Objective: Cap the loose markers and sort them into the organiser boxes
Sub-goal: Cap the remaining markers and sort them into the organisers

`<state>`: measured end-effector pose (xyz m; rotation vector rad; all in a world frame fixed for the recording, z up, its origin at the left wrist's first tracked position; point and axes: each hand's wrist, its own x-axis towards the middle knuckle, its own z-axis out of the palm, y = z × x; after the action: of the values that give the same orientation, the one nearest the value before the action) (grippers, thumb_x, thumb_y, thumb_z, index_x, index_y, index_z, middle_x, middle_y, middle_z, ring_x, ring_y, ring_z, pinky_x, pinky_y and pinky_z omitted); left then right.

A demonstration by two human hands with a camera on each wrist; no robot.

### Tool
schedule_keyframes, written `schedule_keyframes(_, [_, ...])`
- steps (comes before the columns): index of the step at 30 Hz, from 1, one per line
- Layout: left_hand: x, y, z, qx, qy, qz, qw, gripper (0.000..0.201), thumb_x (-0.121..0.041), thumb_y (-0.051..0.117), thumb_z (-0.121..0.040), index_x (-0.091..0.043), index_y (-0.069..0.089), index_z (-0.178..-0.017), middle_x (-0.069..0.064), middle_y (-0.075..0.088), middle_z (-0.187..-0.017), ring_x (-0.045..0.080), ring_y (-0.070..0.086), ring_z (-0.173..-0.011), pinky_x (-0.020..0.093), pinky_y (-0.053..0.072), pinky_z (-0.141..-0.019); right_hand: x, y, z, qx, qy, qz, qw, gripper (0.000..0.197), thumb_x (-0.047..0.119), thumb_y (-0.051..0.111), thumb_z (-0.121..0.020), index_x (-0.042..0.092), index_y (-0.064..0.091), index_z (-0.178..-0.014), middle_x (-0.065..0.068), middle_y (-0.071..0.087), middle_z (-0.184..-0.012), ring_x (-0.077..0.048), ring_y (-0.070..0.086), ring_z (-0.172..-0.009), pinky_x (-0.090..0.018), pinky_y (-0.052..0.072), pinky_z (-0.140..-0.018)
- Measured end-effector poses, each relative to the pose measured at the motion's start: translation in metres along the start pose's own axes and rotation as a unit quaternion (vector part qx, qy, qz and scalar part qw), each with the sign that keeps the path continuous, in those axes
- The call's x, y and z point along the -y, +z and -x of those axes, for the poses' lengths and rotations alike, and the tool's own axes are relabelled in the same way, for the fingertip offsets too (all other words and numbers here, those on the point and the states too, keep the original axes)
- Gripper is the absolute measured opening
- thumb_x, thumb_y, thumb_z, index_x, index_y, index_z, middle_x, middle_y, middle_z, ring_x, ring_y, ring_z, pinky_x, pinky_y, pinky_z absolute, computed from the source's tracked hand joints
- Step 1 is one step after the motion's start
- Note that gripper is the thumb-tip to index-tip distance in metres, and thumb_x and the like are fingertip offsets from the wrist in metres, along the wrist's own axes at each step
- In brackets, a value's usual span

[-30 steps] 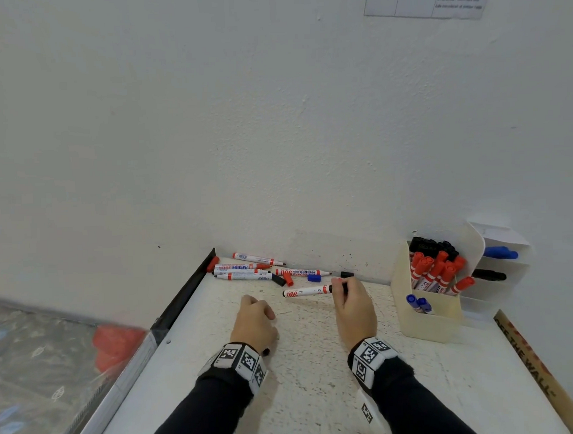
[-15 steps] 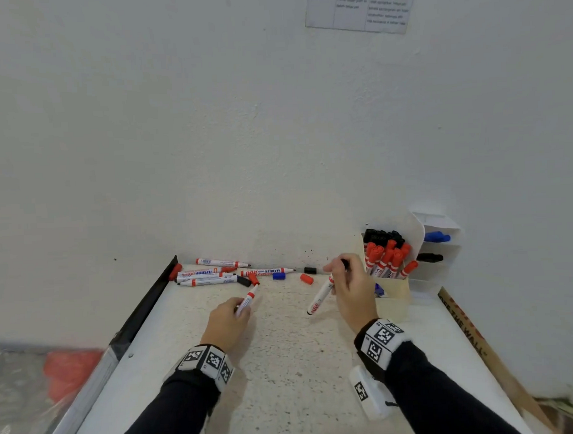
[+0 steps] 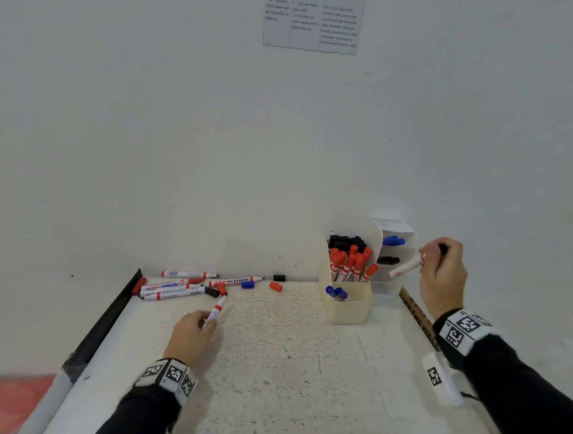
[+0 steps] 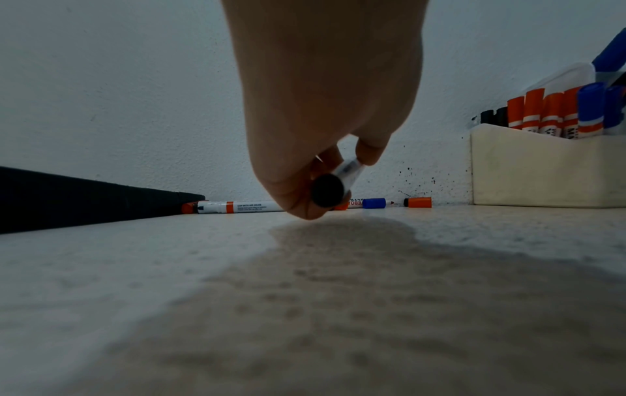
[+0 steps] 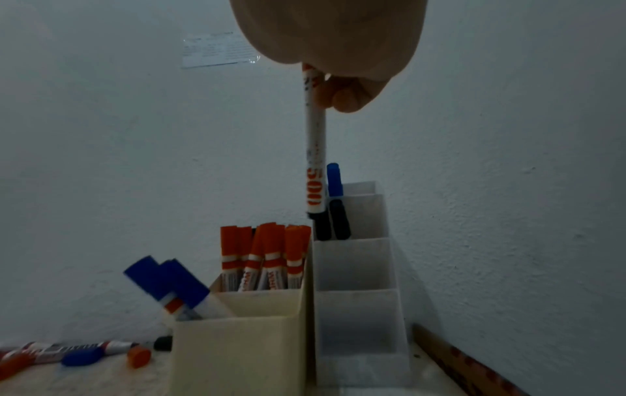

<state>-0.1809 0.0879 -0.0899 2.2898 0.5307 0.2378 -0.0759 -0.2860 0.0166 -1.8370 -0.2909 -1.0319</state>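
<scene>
My left hand (image 3: 206, 320) rests low on the white table and pinches a white marker with a red band (image 3: 217, 308). Its tip meets a loose red cap (image 3: 222, 290) at the edge of the marker pile (image 3: 174, 290); I cannot tell whether the cap is seated. In the left wrist view the marker's black end plug (image 4: 327, 194) faces the camera. My right hand (image 3: 426, 260) is raised beside the organisers and grips a white "500" marker (image 3: 405, 268). It hangs upright (image 5: 316, 160) over the white tiered organiser (image 5: 355, 268), near a black marker (image 5: 340, 219) there.
The beige organiser box (image 3: 347, 312) holds red, black and blue capped markers. Loose blue (image 3: 247, 285), red (image 3: 275, 286) and black (image 3: 279, 277) caps lie by the wall. A black raised edge (image 3: 119, 307) borders the table's left; a wooden ruler (image 3: 418, 316) lies at its right.
My right hand lifted the "500" marker off the table and carried it right and up to the organisers. My left hand, first a bare fist, took up the red-banded marker.
</scene>
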Motion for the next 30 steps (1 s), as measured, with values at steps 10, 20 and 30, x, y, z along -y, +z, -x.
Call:
schedule_keyframes(10, [0.000,0.002,0.002,0.001,-0.010,0.019,1.000,0.026,-0.022,0.051,-0.094,-0.011,0.060,-0.115,0.000,0.056,-0.095,0.012,0.049,-0.086,0.021,0.035,-0.076,0.013,0.052,-0.011,0.076,-0.040,0.069,0.994,0.015,0.005,0.052,-0.091,-0.004,0.058,-0.102,-0.012,0.058,-0.095,-0.016,0.049,-0.081,-0.001,0.036,-0.071])
schedule_keyframes(20, [0.000,0.005,0.000,0.004,-0.027,0.050,0.998,0.025,-0.023,0.051,-0.094,-0.014,0.059,-0.116,0.000,0.057,-0.098,0.007,0.049,-0.081,0.014,0.035,-0.064,0.021,0.105,-0.048,0.242,0.041,0.141,0.959,0.021,0.011,0.044,-0.096,0.001,0.055,-0.110,-0.016,0.059,-0.107,-0.024,0.053,-0.096,-0.023,0.034,-0.081])
schedule_keyframes(30, [0.000,0.004,0.004,-0.010,-0.029,0.072,0.997,0.018,-0.022,0.053,-0.091,-0.016,0.062,-0.106,0.001,0.058,-0.095,0.009,0.050,-0.079,0.015,0.036,-0.062,0.018,0.130,-0.048,0.201,0.088,0.178,0.959,0.018,0.020,0.050,-0.093,0.010,0.042,-0.106,-0.018,0.063,-0.086,-0.033,0.061,-0.079,-0.040,0.050,-0.073])
